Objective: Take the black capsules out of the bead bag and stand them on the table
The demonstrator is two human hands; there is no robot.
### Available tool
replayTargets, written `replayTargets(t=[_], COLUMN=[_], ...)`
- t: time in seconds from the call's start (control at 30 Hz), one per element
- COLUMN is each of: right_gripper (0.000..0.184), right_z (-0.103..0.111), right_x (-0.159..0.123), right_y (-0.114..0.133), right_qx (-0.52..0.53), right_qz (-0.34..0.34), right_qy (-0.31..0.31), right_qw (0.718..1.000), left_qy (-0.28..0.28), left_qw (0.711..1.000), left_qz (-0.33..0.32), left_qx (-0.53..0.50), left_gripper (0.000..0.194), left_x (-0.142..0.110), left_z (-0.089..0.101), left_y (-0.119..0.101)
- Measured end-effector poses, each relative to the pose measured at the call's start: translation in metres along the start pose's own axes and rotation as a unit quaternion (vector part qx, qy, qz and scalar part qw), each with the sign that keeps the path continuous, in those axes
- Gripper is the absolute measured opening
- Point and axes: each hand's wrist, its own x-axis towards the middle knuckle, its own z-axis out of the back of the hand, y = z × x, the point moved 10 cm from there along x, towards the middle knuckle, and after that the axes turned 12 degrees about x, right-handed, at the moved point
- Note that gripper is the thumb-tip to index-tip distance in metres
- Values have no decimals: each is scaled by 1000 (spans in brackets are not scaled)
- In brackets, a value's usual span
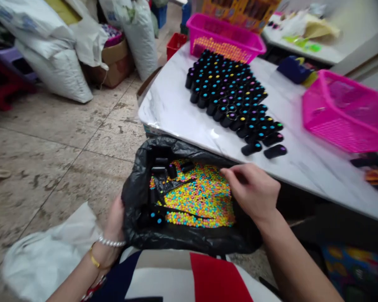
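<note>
A box lined with a black plastic bag [179,241] rests close to my lap, against the table edge. Inside lie many small coloured beads [198,201] in yellow, pink, orange and blue. Several small black cylinders [159,169] sit among them at the left end, some with a coloured dot on the end. My left hand [116,216] grips the box's left wall from outside; its fingertips are hidden. Over the bead pile's far right corner is my right hand [250,184], fingers curled and thumb and forefinger pinched together. Whatever the pinch holds is too small to make out.
On the white table [166,100] stand rows of black cylinders [223,96] with coloured tops; a few lie on their sides. Pink baskets [349,109] stand at the right and back. White sacks [138,37] and a cardboard box [118,63] are on the floor, with a white bag [50,251] nearby.
</note>
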Motion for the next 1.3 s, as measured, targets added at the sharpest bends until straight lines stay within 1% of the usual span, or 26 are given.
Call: replayTargets(t=[0.03, 0.07, 0.13, 0.2, 0.27, 0.37, 0.47, 0.57, 0.63, 0.67, 0.7, 0.73, 0.8, 0.87, 0.9, 0.93, 0.97, 1.03, 1.07, 1.1, 1.13, 1.17, 1.23, 1.3], right_gripper=[11, 9, 13, 18, 20, 25, 35, 44, 48, 47, 44, 39, 31, 30, 30, 30, 29, 28, 29, 30, 31, 32, 33, 35], right_z=[-18, -37, -72, -97, -115, -130, -139, -145, -150, -152, -154, -155, -156, -154, -152, -150, -145, -127, -117, -108, -101, -97, -94, -96], right_x=[-4, -11, -25, -34, -43, -59, -64, -63, -68, -71, -74, -76, -77, -74, -70, -63, -54, -36, -30, -27, -28, -33, -51, -70], right_y=[20, 40, 72, 92, 110, 134, 139, 127, 117, 113, 109, 107, 106, 107, 104, 94, 79, 43, 28, 19, 13, 12, 14, 18], right_qx=[35, 66, 101, 110, 134, 210, 289, 370, 402, 406, 405, 401, 393, 385, 376, 359, 335, 271, 239, 213, 189, 166, 118, 76], right_qz=[48, 93, 152, 173, 189, 206, 177, 119, 85, 73, 61, 53, 51, 55, 43, 20, -14, -65, -62, -37, 3, 50, 137, 185], right_qy=[64, 129, 238, 300, 357, 435, 479, 504, 527, 534, 533, 525, 492, 462, 448, 426, 397, 331, 310, 305, 313, 334, 387, 435], right_qw=[996, 985, 954, 932, 905, 851, 810, 771, 744, 738, 741, 749, 775, 797, 810, 830, 854, 901, 918, 928, 931, 926, 904, 878], left_qy=[3, 16, 63, 111, 154, 186, 174, 150, 152, 161, 170, 177, 183, 179, 172, 160, 147, 120, 107, 96, 88, 79, 66, 61], left_qw=[1000, 1000, 996, 990, 982, 975, 976, 980, 980, 978, 976, 975, 973, 975, 976, 978, 980, 984, 985, 986, 986, 987, 988, 988], left_qz=[4, 7, 22, 49, 74, 91, 101, 98, 106, 115, 122, 128, 133, 133, 131, 128, 126, 122, 121, 121, 122, 122, 123, 124], left_qx=[-10, -23, -51, -69, -76, -82, -87, -84, -74, -64, -54, -44, -31, -26, -28, -33, -41, -58, -63, -65, -66, -67, -70, -73], left_gripper=[27, 34, 46, 53, 59, 60, 46, 34, 32, 32, 33, 34, 33, 27, 23, 18, 14, 10, 10, 11, 12, 12, 12, 10], left_x=[-4, -7, -10, -13, -17, -20, -16, -9, -6, -6, -7, -7, -9, -10, -11, -10, -10, -9, -8, -8, -7, -7, -6, -6], left_z=[1, -2, -12, -21, -24, -21, -11, 0, 2, 1, 0, -1, -3, -4, -4, -2, 0, 5, 7, 9, 11, 12, 13, 12], left_y=[1, 1, 3, 8, 15, 27, 38, 46, 50, 53, 55, 56, 55, 52, 51, 50, 50, 51, 52, 53, 54, 54, 53, 51])
